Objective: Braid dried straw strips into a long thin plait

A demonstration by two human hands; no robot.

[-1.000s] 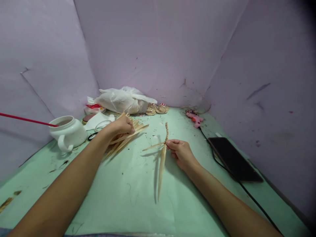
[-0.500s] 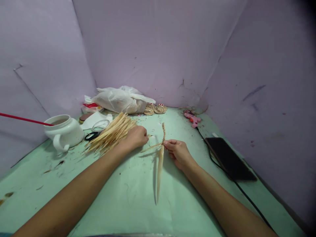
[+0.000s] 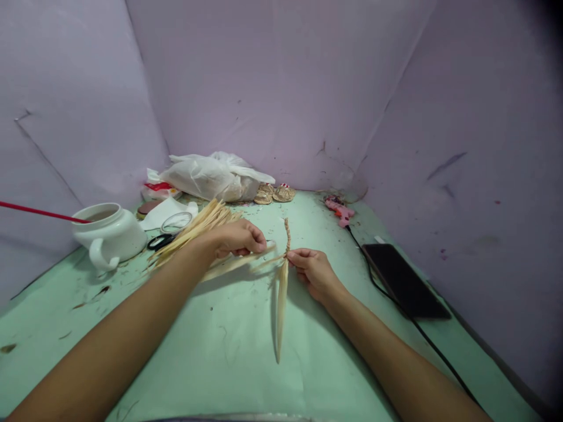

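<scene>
Between thumb and fingers, my right hand (image 3: 313, 271) pinches a short braid (image 3: 288, 234) of dry, straw-coloured leaf just below its plaited part. Loose strips (image 3: 282, 310) hang from the braid toward me, and a thinner one points left. My left hand (image 3: 244, 237) is closed on a single flat dry leaf strip (image 3: 231, 266), whose tip pokes out beyond the fingers near the braid. Behind that hand lies a bundle of the same strips (image 3: 204, 225), partly covered by my wrist.
On the left stand a white pot (image 3: 109, 234) with a red stick (image 3: 44, 212) and black-handled scissors (image 3: 161, 241). A white plastic bag (image 3: 215, 176) and small woven shoes (image 3: 284, 193) lie at the back. Rightward are a pink glue gun (image 3: 339, 211), its cord and a dark phone (image 3: 404, 281).
My left hand has lifted away from the bundle with a leaf strip drawn out of it. My right hand keeps its pinch on the braid. The view has shifted slightly.
</scene>
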